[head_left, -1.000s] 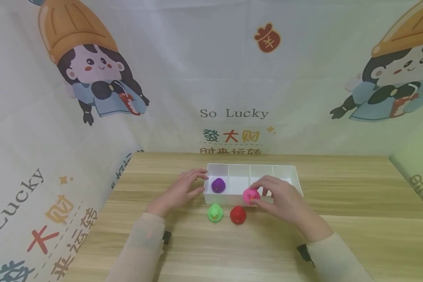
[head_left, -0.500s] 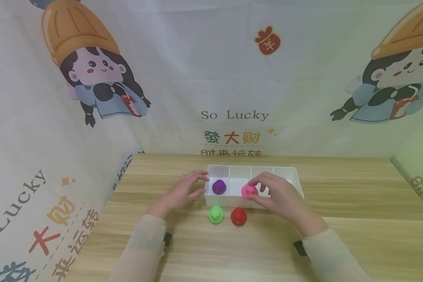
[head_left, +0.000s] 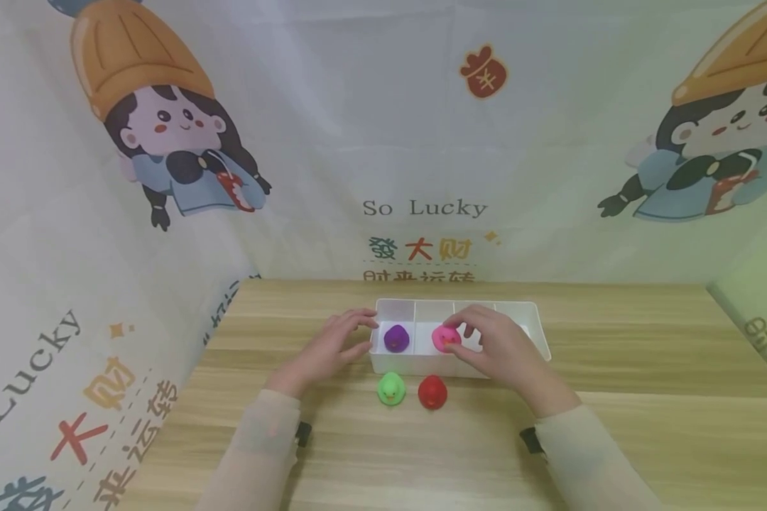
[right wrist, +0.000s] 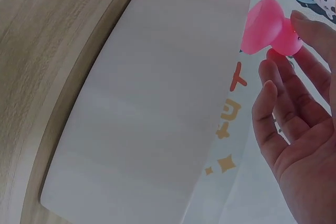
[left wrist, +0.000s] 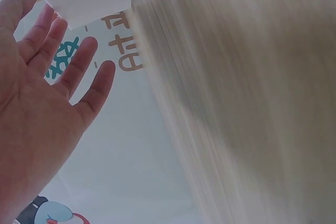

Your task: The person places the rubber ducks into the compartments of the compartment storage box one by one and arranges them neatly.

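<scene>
My right hand (head_left: 501, 348) pinches a pink rubber duck (head_left: 445, 338) between thumb and fingertips, over the second compartment from the left of a white divided box (head_left: 393, 364). In the right wrist view the pink duck (right wrist: 266, 27) shows at the level of the box's upper edge. A purple rubber duck (head_left: 396, 338) sits in the leftmost compartment. My left hand (head_left: 332, 345) has its fingers spread loosely, with the tips right at the box's left end; the left wrist view shows the same. In front of the box stand a green duck (head_left: 391, 389) and a red duck (head_left: 432, 392).
The wooden table (head_left: 652, 341) ends at the back against a printed cloth (head_left: 537, 170), which also hangs at both sides. My right hand covers part of the box's right-hand compartments.
My right hand has carried the pink duck left and away from me, from the box's front wall to over the second compartment. The left hand and the other ducks have stayed put.
</scene>
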{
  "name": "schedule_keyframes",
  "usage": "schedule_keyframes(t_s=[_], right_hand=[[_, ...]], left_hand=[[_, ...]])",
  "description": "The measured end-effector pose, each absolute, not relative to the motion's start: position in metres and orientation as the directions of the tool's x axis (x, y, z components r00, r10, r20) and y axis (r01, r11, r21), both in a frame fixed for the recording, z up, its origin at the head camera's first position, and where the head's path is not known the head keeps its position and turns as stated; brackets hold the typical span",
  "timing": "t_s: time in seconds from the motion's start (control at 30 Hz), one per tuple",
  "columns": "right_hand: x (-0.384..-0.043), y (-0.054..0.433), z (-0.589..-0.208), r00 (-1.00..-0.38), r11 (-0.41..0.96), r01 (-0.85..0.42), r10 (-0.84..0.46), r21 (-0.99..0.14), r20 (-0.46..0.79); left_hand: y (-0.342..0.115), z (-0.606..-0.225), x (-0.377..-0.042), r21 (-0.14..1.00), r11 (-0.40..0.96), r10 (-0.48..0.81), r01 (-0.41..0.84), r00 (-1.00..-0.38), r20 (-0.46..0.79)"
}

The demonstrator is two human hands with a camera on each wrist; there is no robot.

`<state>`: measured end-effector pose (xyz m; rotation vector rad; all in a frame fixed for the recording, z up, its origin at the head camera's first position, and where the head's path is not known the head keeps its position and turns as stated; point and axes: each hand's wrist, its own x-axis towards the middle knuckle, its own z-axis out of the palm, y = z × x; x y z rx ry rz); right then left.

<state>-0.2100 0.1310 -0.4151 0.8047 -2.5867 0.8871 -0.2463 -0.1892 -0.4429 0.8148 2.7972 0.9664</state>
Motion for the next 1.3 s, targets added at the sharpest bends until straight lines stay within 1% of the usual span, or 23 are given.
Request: schedule_keyframes(t_s=[0.4,0.8,1.3], right_hand=[[-0.216,0.122,-0.414,-0.833,0.68,-0.549,-0.392,-0.486,0.391],[-0.225,0.116,-0.421,-0.838,0.686,-0.54,-0.39,-0.486,0.381],[-0.235,0.109,-0.425,-0.867,0.725,-0.498,-0.406,-0.475,0.289]], left_hand=[[-0.189,-0.441,-0.246,0.59,0.659,0.51,0.467,-0.853,0.105],[-0.189,-0.442,-0.246,0.596,0.66,0.507,0.457,-0.857,0.096],[-0.19,-0.444,-0.246,0.595,0.66,0.502,0.459,-0.858,0.106]])
